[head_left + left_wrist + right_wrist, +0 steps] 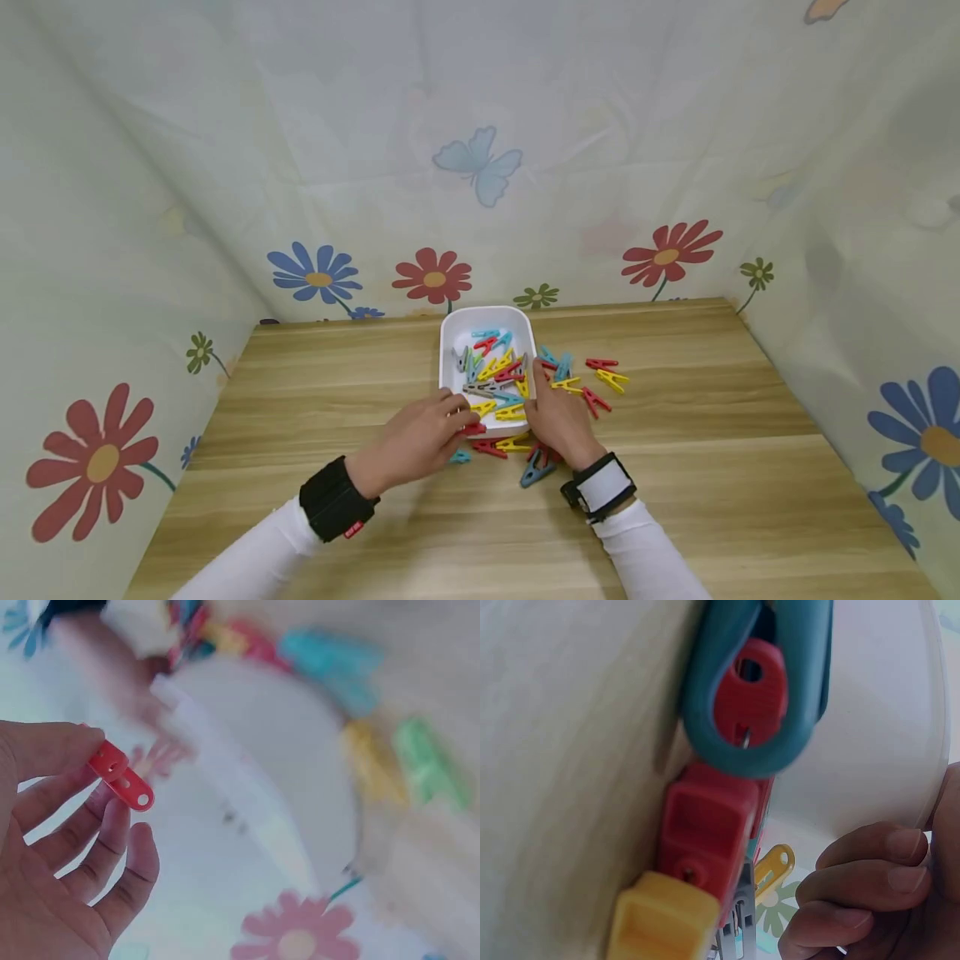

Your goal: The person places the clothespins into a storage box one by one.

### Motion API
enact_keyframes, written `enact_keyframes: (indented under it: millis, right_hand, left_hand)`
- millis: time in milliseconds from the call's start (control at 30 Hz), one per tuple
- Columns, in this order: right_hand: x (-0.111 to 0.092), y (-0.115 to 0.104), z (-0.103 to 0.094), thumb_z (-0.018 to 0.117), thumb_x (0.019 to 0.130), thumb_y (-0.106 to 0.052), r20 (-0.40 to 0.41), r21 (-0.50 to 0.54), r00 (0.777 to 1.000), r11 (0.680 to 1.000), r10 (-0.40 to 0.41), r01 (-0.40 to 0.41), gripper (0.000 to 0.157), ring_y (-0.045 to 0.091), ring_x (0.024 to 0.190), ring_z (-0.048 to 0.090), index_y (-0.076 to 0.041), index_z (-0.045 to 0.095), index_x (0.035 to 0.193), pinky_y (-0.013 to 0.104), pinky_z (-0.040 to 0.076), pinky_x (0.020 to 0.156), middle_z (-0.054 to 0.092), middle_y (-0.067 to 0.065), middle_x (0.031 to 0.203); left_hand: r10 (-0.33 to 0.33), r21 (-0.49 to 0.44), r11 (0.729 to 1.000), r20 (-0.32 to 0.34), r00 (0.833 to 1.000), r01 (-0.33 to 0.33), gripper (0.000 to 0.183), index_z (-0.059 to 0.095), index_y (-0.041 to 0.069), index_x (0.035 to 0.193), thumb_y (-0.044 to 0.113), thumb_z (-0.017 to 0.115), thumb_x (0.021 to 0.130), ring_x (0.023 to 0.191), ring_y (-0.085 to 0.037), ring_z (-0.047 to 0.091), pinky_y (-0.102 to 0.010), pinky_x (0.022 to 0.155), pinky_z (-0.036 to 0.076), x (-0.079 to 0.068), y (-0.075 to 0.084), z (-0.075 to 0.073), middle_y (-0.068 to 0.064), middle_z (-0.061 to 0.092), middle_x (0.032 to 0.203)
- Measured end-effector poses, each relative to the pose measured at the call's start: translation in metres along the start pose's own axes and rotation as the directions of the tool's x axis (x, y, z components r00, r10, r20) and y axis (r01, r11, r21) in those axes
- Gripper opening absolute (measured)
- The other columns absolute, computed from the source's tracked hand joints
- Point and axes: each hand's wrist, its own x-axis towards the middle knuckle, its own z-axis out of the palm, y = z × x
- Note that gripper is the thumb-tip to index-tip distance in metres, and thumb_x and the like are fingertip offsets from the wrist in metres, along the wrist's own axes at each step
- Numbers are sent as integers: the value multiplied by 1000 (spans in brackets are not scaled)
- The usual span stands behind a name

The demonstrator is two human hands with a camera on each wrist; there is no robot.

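A white tray (487,312) holds several plastic clothespins in yellow, red, blue and grey. At its near left corner my left hand (420,435) pinches a red clothespin (120,776) between thumb and forefinger; its other fingers are spread loosely in the left wrist view. My right hand (561,417) grips the tray's right side near the front corner, and its curled fingers (874,866) lie against the outer wall. Close by that hand, a dark blue clothespin (537,468) lies on the table, overlapping a red one in the right wrist view.
More clothespins lie right of the tray, including a red one (596,402) and a yellow one (612,381). Others lie along its front side, among them a yellow clothespin (513,444). Flowered curtains (480,83) enclose the wooden table (337,367) at the back and sides.
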Motion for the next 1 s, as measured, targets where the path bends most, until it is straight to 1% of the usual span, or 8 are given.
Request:
enact_keyframes:
  millis: [133, 233, 300, 500, 633, 800, 900, 1000]
  right_hand:
    - [2, -1, 0, 49, 90, -23, 8, 11, 1000, 1000, 1, -1, 65, 18, 39, 41, -10, 19, 146, 33, 31, 39, 43, 1, 49]
    - [1, -2, 0, 49, 90, -23, 9, 16, 1000, 1000, -3, 3, 65, 18, 39, 41, -10, 19, 146, 33, 31, 39, 44, 1, 49]
    - [0, -3, 0, 49, 90, -24, 10, 18, 1000, 1000, -1, 0, 65, 18, 40, 41, -10, 19, 146, 33, 31, 40, 44, 1, 50]
    - [-1, -2, 0, 49, 90, -22, -19, 1, 1000, 1000, -8, 8, 64, 18, 40, 40, -9, 21, 146, 33, 30, 39, 43, 1, 49]
    - [0, -1, 0, 49, 90, -23, -33, -6, 999, 1000, -12, 12, 64, 17, 40, 40, -9, 21, 146, 33, 30, 39, 42, 1, 49]
    - [-2, -1, -2, 50, 89, -21, -31, 7, 999, 1000, -14, 14, 64, 17, 39, 39, -9, 22, 146, 33, 29, 38, 42, 1, 48]
    - [-3, -1, -1, 50, 89, -21, -27, 14, 1000, 1000, -13, 14, 64, 17, 39, 40, -9, 23, 146, 33, 29, 38, 42, 1, 48]
    - [-3, -2, -1, 50, 89, -22, -17, 4, 1000, 1000, -6, 6, 65, 17, 40, 40, -10, 22, 146, 33, 30, 39, 43, 1, 49]
  left_hand:
    - [-25, 51, 998, -97, 995, 30, 29, 64, 15, 112, 24, 66, 85, 92, -12, 46, -28, 77, 48, 21, -15, -26, 1, 57, 103]
    - [-34, 66, 997, -136, 990, 43, 29, 63, 13, 113, 23, 65, 86, 93, -13, 45, -27, 77, 47, 36, -28, -36, 0, 56, 104]
    - [-40, 82, 995, -139, 989, 52, 29, 62, 13, 114, 22, 63, 86, 94, -13, 44, -26, 79, 46, 46, -34, -38, -1, 55, 105]
    - [-53, 125, 990, -142, 988, 71, 29, 62, 11, 114, 21, 60, 88, 93, -15, 43, -25, 81, 44, 78, -53, -31, -3, 55, 105]
    - [-100, 75, 991, -154, 983, 112, 29, 63, 11, 114, 20, 63, 87, 93, -15, 44, -26, 80, 44, 96, -67, -22, -3, 55, 103]
    - [-177, 15, 983, -132, 975, 181, 32, 61, 13, 116, 23, 64, 86, 97, -15, 45, -26, 82, 45, 108, -78, -12, -2, 54, 105]
    - [-205, 17, 978, -97, 974, 208, 39, 57, 14, 123, 27, 63, 86, 110, -19, 43, -32, 90, 43, 111, -81, -7, -4, 54, 118]
    - [-219, 51, 974, -30, 975, 220, 55, 46, 18, 135, 35, 63, 85, 128, -27, 29, -43, 100, 33, 111, -83, -3, -6, 41, 139]
